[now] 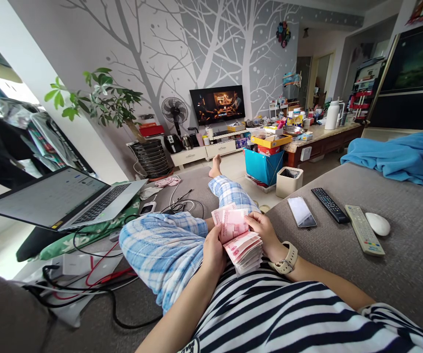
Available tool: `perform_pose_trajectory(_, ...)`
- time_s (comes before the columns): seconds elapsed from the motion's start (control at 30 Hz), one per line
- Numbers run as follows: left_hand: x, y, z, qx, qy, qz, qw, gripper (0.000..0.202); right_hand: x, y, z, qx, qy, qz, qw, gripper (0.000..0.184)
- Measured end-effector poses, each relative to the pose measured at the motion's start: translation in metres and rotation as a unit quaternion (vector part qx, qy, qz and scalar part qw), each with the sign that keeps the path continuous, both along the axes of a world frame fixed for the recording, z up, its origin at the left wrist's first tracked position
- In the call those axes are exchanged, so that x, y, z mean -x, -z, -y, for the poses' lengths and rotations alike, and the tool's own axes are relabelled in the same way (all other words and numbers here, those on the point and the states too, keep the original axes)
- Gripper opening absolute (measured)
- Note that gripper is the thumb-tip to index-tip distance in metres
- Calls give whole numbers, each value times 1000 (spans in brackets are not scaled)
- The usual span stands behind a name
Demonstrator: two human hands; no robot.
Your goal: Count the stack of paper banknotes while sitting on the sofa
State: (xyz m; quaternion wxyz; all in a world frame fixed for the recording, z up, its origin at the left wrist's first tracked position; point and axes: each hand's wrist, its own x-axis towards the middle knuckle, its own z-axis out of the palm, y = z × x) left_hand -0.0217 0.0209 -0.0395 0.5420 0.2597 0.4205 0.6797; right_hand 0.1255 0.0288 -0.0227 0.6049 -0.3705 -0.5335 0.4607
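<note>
A thick wad of red-and-white banknotes is held in front of my striped shirt, folded so that its lower part fans toward me. My left hand is closed round the wad's left side, thumb on top. At the upper right edge, my right hand pinches a note with thumb and fingers; a cream watch is on that wrist. Several notes stick up between the two hands. Parts of the fingers are hidden behind the money.
To the right on the grey sofa lie a phone, a black remote, a beige remote and a white mouse. At left are an open laptop and tangled cables. A bin stands beyond.
</note>
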Motion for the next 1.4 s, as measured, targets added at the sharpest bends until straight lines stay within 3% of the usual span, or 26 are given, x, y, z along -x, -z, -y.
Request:
perform_pose_trajectory(0.57, -1, -2, 1, 20, 8, 8, 1000, 22, 0, -2, 0, -3, 5, -1, 1000, 37)
perform_pose_trajectory(1.17, -5, -16, 6, -5, 37, -1, 999, 13, 0, -5, 2, -5, 5, -15, 1000, 33)
perform_pose_trajectory(1.4, -2, -9, 2, 5, 43, 16, 999, 20, 1, -3, 1, 2, -30, -45, 999, 39)
